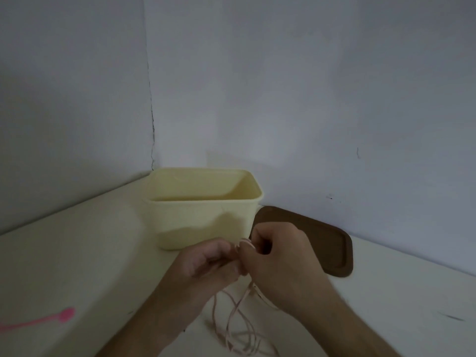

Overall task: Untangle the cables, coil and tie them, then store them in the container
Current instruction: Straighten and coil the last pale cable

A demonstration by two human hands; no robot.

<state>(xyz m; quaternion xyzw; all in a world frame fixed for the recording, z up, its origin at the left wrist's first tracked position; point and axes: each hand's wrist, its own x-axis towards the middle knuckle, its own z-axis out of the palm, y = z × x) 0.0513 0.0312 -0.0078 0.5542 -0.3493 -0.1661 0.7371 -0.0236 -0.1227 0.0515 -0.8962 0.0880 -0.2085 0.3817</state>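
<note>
A thin pale pink cable (233, 315) hangs in loose loops from between my two hands down onto the table. My left hand (206, 261) and my right hand (273, 253) meet just in front of the pale yellow container (203, 222), and both pinch the cable's upper part with curled fingers. A short loop of cable shows above my right thumb. The container stands open near the wall corner, and I cannot see its floor. The cable's lower loops run out of view at the bottom edge.
A dark brown lid (324, 240) lies flat to the right of the container, against the wall. A pink cable tie (41, 320) lies on the cream table (77, 253) at the far left. Walls close in behind and to the left.
</note>
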